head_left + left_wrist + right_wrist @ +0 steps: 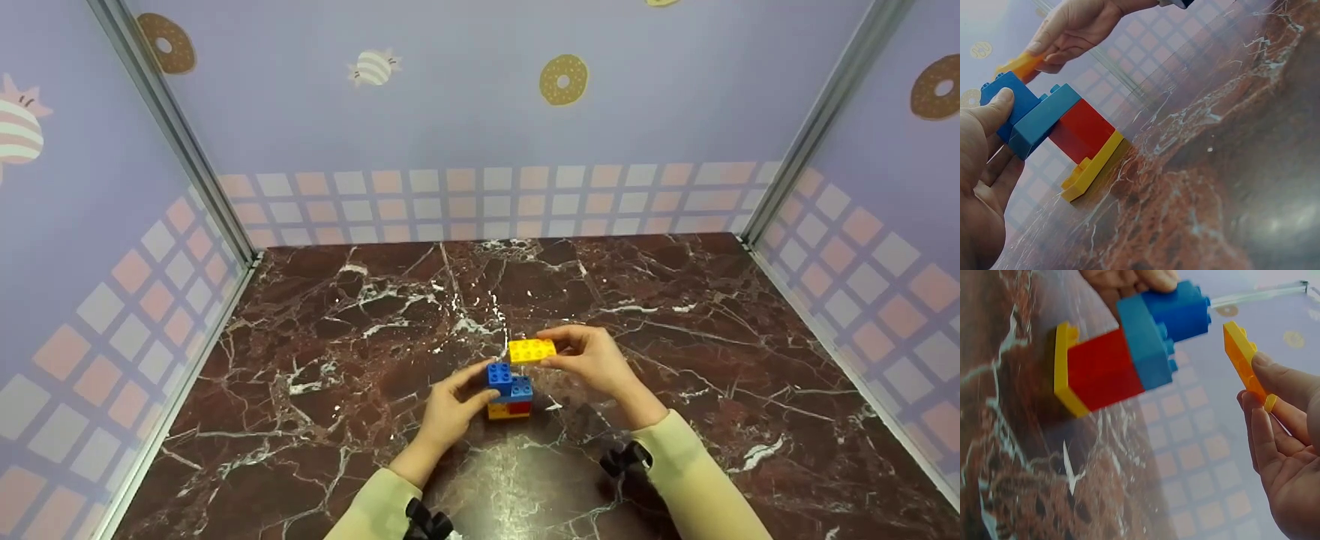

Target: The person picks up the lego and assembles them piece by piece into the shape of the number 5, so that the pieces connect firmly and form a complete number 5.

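A small stack of toy building bricks stands upright on the table. At its bottom is a flat yellow brick [1062, 377], with a red brick [1103, 371] on one end of it. A lighter blue brick [1047, 121] lies across the red one and overhangs it. On the overhanging side sits a dark blue brick [499, 373], which my left hand [448, 412] pinches between thumb and fingers. Higher up, to the right of the stack, my right hand [596, 361] holds another flat yellow brick [531, 350] by one end, studs up and apart from the stack.
The table [337, 450] has a dark red marbled surface with white veins. Purple patterned panels [465, 127] stand behind it and along both sides, joined by metal corner posts [180, 135]. Black straps [626, 457] sit at both cuffs.
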Motion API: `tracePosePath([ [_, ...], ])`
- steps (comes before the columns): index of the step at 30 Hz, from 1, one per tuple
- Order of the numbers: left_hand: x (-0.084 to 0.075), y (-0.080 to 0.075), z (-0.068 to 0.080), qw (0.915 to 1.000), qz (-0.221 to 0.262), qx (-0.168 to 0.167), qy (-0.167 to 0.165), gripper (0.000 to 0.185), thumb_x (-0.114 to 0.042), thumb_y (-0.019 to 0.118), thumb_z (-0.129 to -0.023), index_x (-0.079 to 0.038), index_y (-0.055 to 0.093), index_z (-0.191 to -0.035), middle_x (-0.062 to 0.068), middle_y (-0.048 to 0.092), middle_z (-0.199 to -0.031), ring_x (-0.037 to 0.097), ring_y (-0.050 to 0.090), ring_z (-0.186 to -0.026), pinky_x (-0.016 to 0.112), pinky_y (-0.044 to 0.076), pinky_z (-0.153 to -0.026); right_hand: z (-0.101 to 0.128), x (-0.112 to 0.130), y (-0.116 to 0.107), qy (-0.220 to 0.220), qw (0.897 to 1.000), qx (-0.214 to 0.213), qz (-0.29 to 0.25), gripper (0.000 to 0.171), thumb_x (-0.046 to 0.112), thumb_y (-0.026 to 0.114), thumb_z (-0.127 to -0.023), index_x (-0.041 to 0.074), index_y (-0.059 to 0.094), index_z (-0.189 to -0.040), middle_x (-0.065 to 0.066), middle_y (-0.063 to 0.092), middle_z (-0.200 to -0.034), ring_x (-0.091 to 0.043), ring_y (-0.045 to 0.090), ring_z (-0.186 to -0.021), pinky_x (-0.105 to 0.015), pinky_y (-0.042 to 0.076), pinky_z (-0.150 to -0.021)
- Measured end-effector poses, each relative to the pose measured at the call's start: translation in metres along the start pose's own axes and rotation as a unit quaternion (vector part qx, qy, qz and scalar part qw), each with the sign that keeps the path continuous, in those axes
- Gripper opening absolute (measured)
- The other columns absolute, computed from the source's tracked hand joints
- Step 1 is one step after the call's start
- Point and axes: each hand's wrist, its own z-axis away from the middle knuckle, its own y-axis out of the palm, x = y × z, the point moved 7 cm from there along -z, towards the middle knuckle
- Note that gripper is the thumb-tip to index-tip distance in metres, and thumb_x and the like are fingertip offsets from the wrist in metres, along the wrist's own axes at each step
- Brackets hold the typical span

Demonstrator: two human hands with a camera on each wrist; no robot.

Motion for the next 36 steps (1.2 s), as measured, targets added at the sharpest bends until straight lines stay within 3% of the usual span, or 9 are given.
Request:
tracePosePath([
  [11,0.001,0.000,0.000,0.9999,0.002,0.002,-0.014,0.048,-0.011,0.079,-0.089,0.000,0.067,-0.134,0.020,0.067,-0.137,0.019,0.068,-0.118,0.026,0.057,-0.099,0.005,0.011,0.018,-0.008,1.000,0.019,-0.007,0.038,0.005,0.084,-0.083,-0.005,0.073,-0.118,-0.026,0.074,-0.105,-0.010,0.068,-0.081,-0.020,0.061,-0.074],
  [16,0.003,-0.001,0.001,0.9996,-0.003,0.000,-0.028,0.047,-0.011,0.079,-0.090,0.000,0.066,-0.134,0.022,0.066,-0.137,0.031,0.068,-0.119,0.024,0.057,-0.095,0.007,0.012,0.025,-0.017,1.000,0.020,0.002,0.037,0.006,0.084,-0.084,-0.005,0.073,-0.117,-0.026,0.075,-0.105,-0.010,0.068,-0.081,-0.019,0.060,-0.073],
  [20,0.004,-0.001,0.001,0.9995,-0.007,0.001,-0.030,0.047,-0.011,0.078,-0.091,0.001,0.065,-0.134,0.023,0.066,-0.137,0.037,0.064,-0.125,0.025,0.055,-0.100,0.008,0.014,0.028,-0.019,1.000,0.020,0.008,0.036,0.006,0.084,-0.084,-0.003,0.074,-0.117,-0.023,0.075,-0.109,-0.011,0.069,-0.085,-0.018,0.060,-0.075],
  [36,0.006,-0.001,0.000,0.9992,-0.005,-0.006,-0.038,0.047,-0.011,0.079,-0.090,0.002,0.066,-0.133,0.023,0.067,-0.135,0.037,0.064,-0.124,0.024,0.054,-0.101,0.009,0.013,0.034,-0.015,1.000,0.023,0.005,0.035,0.005,0.084,-0.083,-0.003,0.074,-0.115,-0.024,0.074,-0.110,-0.013,0.068,-0.083,-0.018,0.060,-0.074],
])
